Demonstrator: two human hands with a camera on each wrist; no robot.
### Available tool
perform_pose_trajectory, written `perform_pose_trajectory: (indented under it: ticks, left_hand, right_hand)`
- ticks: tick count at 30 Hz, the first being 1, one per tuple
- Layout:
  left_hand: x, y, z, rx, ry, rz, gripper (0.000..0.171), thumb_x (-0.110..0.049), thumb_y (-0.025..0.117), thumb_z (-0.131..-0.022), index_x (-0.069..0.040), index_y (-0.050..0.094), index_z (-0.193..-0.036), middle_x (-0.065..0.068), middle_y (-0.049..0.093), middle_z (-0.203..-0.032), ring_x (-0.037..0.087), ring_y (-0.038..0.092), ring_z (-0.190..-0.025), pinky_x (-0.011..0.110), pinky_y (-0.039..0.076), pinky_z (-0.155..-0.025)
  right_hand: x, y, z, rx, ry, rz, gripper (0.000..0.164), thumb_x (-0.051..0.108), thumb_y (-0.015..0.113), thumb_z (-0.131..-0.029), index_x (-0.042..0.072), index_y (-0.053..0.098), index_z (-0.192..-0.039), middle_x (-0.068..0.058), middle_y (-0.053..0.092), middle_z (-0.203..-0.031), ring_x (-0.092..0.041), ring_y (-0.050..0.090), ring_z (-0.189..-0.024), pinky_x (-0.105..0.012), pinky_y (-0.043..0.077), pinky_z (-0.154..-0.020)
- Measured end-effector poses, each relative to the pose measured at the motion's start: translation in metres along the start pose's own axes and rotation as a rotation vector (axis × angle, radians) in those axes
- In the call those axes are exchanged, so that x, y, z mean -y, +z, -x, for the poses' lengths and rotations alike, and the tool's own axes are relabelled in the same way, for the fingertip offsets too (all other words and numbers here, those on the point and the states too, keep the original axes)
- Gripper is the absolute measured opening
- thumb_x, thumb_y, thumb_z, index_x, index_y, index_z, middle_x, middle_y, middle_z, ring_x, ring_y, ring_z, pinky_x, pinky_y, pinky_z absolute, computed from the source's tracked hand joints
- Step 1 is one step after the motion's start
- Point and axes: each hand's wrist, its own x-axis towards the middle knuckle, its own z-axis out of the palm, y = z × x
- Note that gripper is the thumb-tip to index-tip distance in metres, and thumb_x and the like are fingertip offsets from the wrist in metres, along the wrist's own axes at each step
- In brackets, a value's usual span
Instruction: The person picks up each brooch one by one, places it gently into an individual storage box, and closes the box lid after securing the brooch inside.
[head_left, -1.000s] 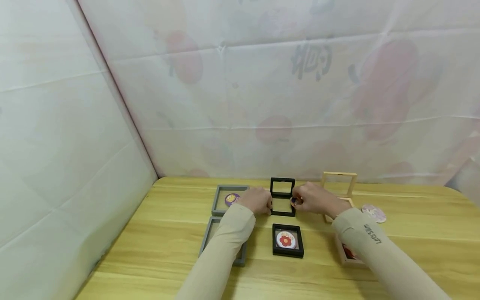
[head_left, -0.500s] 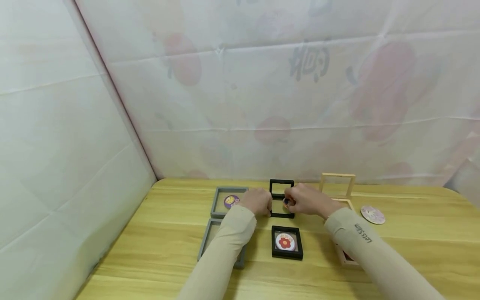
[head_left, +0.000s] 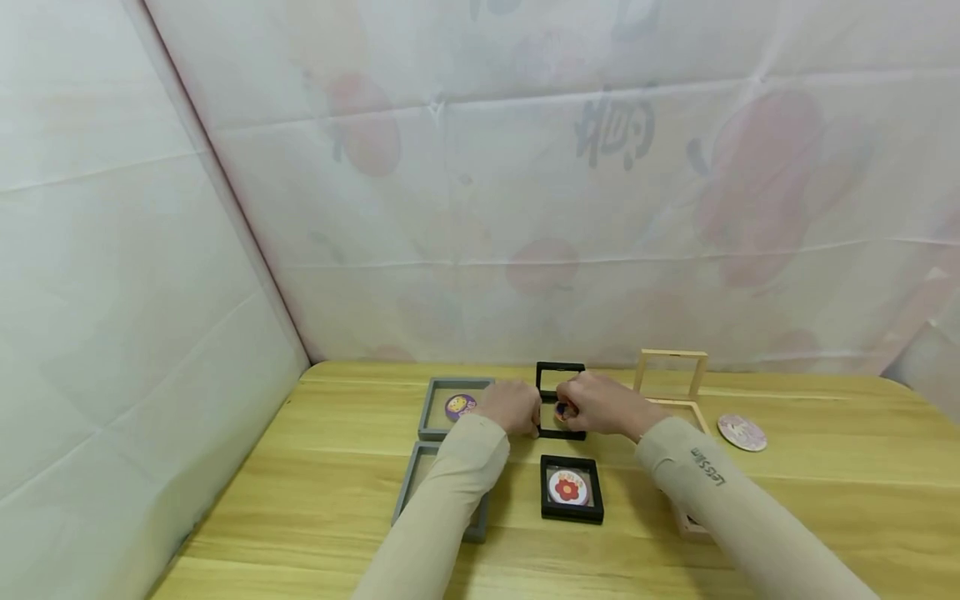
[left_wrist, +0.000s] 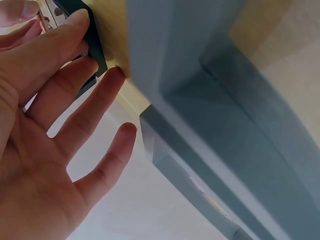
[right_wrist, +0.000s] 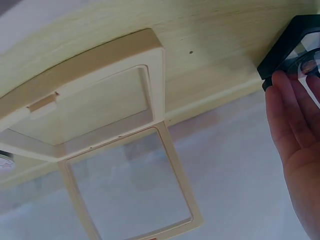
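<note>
A small black display frame (head_left: 561, 434) stands open like a book at the back middle of the table, its lid (head_left: 561, 366) upright. My left hand (head_left: 512, 407) holds the left side of this frame; in the left wrist view thumb and forefinger lie on its black edge (left_wrist: 95, 40) while the other fingers spread out. Over the frame's lower half, my right hand (head_left: 606, 404) pinches a round, dark-centred badge (head_left: 561, 412), partly hidden by the fingers. In the right wrist view, the right hand's fingertips (right_wrist: 279, 80) reach the black frame's corner.
Nearer me is a black frame (head_left: 572, 515) holding a red-flower badge. Two grey frames (head_left: 432, 435) lie left, the far one with a purple badge (head_left: 459, 407). To the right stand an open pale wooden-coloured frame (head_left: 701, 379), a pinkish round badge (head_left: 742, 432) and another frame (head_left: 693, 527), mostly hidden.
My right hand has moved left with the badge, from the frame's right side to over its lower half. The left hand keeps its place at the frame.
</note>
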Motion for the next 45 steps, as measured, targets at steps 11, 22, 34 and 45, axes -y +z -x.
perform_pose_trajectory:
  ticks: [11,22,34,45]
  left_hand:
    - [0.000,-0.001,-0.001,0.003,-0.001,-0.012,0.008,-0.028,0.088,-0.081,-0.022,0.082,-0.083,-0.011,0.074,-0.082,0.008,0.068,-0.074,0.026,0.056,-0.065]
    - [0.000,-0.002,0.002,0.003,0.004,-0.002,0.008,-0.028,0.087,-0.082,-0.022,0.082,-0.084,-0.011,0.074,-0.083,0.008,0.068,-0.076,0.026,0.056,-0.067]
    - [-0.001,-0.002,0.000,0.016,-0.002,-0.002,0.009,-0.028,0.088,-0.081,-0.024,0.082,-0.087,-0.012,0.074,-0.085,0.007,0.068,-0.077,0.024,0.056,-0.068]
    - [0.000,-0.001,0.000,0.042,-0.007,0.041,0.007,-0.024,0.086,-0.084,-0.020,0.082,-0.088,-0.010,0.074,-0.086,0.006,0.066,-0.073,0.024,0.055,-0.065]
  right_hand:
    - [0.004,0.003,-0.005,0.037,0.012,0.055,0.020,0.002,0.073,-0.088,0.010,0.059,-0.076,0.003,0.050,-0.071,-0.008,0.043,-0.061,-0.025,0.040,-0.056]
    - [0.003,0.007,-0.006,0.030,-0.003,0.092,0.023,0.004,0.075,-0.089,0.012,0.058,-0.074,0.005,0.049,-0.068,-0.006,0.042,-0.059,-0.025,0.040,-0.055]
    - [0.002,0.010,-0.004,0.000,-0.060,0.118,0.012,0.007,0.079,-0.087,0.008,0.071,-0.079,-0.001,0.064,-0.075,-0.007,0.054,-0.064,-0.025,0.049,-0.058]
    - [-0.003,0.009,0.000,-0.026,-0.081,0.012,0.008,0.013,0.078,-0.090,0.005,0.080,-0.089,0.001,0.063,-0.080,-0.008,0.059,-0.069,-0.024,0.053,-0.062]
